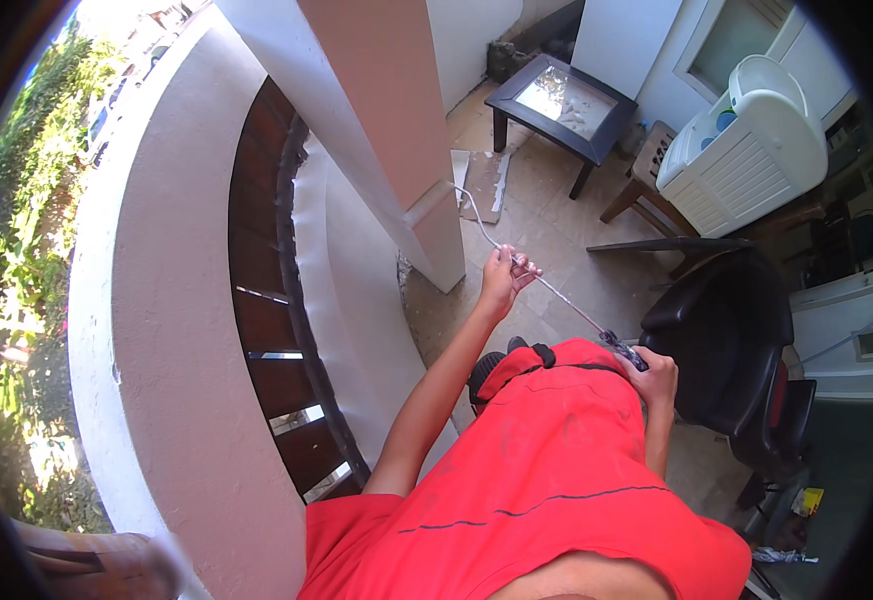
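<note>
Two hands [502, 280] [654, 378] stretch cord [567, 305] beside pillar [427, 200].

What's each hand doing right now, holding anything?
Left hand: closed around the thin grey cable.
Right hand: closed on the cable's dark end piece, near the red shirt.

Balcony wall [147, 300] left; pillar [387, 130] ahead; low table [562, 100] behind it; chair [727, 330] right; cord [557, 295] between both hands.
</note>
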Action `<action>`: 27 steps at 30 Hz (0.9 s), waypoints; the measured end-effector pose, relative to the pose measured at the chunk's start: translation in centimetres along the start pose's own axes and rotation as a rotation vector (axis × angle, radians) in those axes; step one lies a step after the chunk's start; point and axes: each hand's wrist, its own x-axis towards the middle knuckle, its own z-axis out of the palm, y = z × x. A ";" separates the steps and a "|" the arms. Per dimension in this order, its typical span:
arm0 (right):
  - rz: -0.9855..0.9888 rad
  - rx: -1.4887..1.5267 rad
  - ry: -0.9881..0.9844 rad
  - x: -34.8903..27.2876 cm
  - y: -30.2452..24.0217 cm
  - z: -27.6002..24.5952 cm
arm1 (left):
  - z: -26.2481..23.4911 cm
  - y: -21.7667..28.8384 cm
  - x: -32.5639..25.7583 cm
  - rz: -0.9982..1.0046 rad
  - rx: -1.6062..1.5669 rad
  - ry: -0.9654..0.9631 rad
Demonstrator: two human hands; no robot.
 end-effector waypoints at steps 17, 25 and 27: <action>-0.067 0.277 0.177 3.4 -1.6 0.0 | 12.4 11.1 -1.7 0.283 0.195 -0.362; -0.071 0.331 0.193 5.7 -4.1 -0.9 | 15.7 15.7 -1.6 0.359 0.297 -0.520; -0.073 0.338 0.181 5.6 -4.0 -0.4 | 15.6 15.5 -1.6 0.374 0.285 -0.504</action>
